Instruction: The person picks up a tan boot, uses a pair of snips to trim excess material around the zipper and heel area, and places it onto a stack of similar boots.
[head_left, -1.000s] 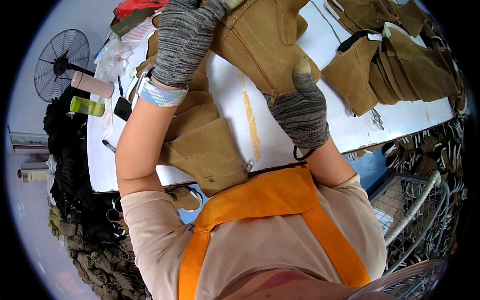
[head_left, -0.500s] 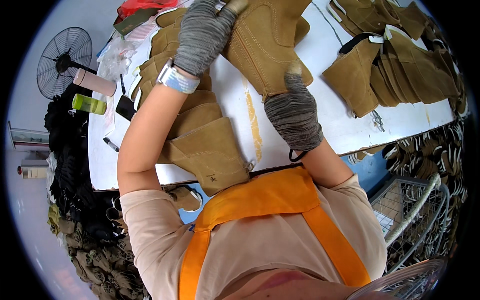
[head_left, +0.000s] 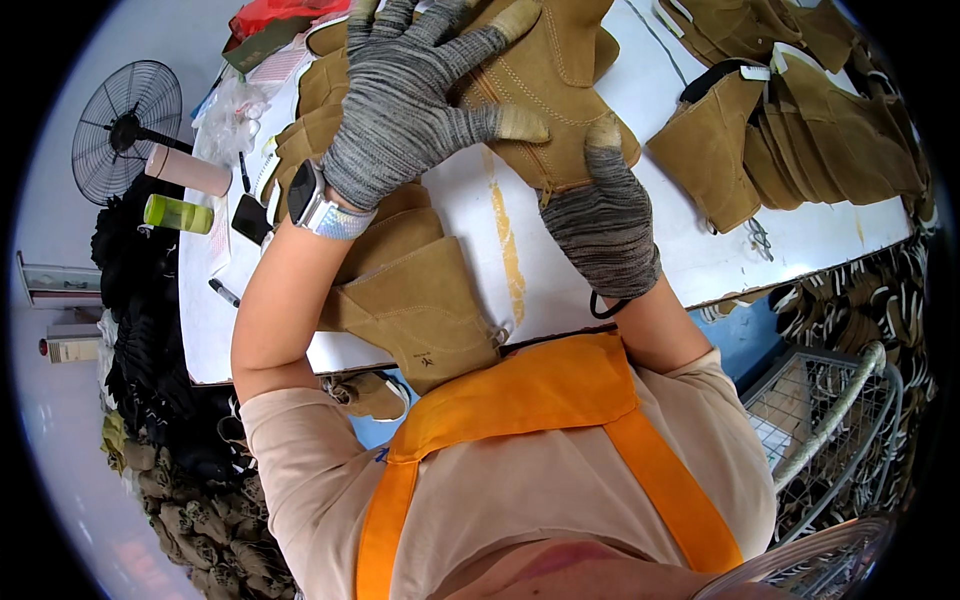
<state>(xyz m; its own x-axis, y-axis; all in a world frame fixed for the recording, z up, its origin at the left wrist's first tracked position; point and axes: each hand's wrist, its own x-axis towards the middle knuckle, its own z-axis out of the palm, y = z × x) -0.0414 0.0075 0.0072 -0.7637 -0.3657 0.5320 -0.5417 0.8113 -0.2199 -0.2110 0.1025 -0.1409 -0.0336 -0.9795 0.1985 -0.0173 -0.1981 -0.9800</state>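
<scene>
A tan suede boot upper (head_left: 565,120) with a side zipper lies at the far middle of the table, its zip end toward me. My right hand (head_left: 605,230), in a grey knit glove with pale fingertips, grips its near edge, thumb on top and the fingers hidden beneath. My left hand (head_left: 405,115), gloved alike, is spread open, with its thumb and forefinger over the boot's left side; whether they press on it I cannot tell. Beneath and beside my left forearm runs an overlapping row of similar uppers (head_left: 415,310).
More uppers (head_left: 835,150) are stacked at the right of the white table (head_left: 640,270). On the left are a pink cup (head_left: 190,170), a green bottle (head_left: 178,214), a phone (head_left: 250,218) and a marker (head_left: 224,292). A wire cart (head_left: 800,400) stands at lower right; a fan (head_left: 125,130) is beyond the left edge.
My left hand has opened, its fingers spreading and turning toward the boot upper's left side. My right hand and the near edge it holds have shifted slightly right.
</scene>
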